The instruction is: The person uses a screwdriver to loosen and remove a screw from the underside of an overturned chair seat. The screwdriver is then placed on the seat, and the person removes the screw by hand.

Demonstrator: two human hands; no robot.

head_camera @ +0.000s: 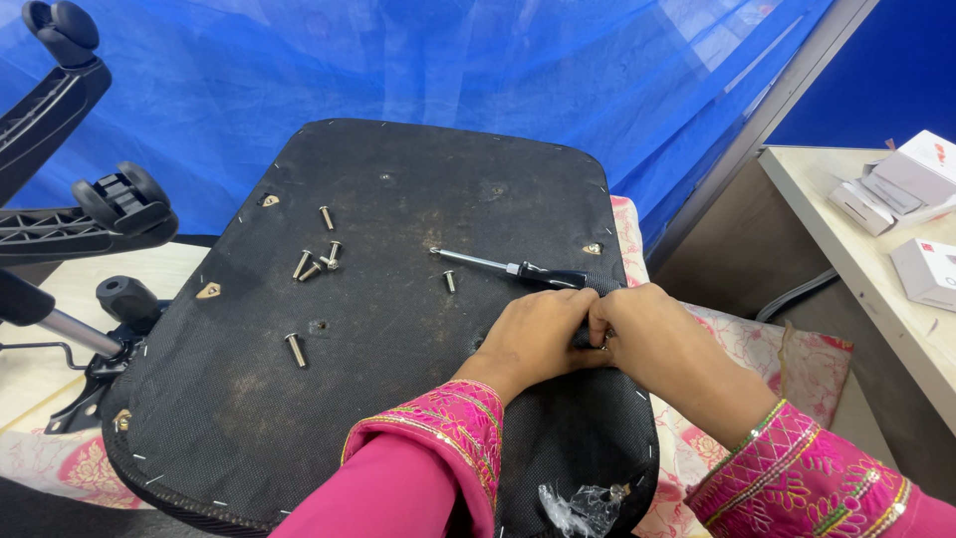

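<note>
Head view: both hands' fingers (583, 324) pinched together on the seat base (398, 329), beside the screwdriver (513, 267).

The top part of the black seat bottom (418, 159) is bare, so a hand can pass there. In the middle, a screwdriver (508, 267) lies across the way. Loose bolts (317, 261) sit on the left side, with one more bolt (295, 349) lower down. The chair base (70, 199) blocks the upper left of the frame.
</note>
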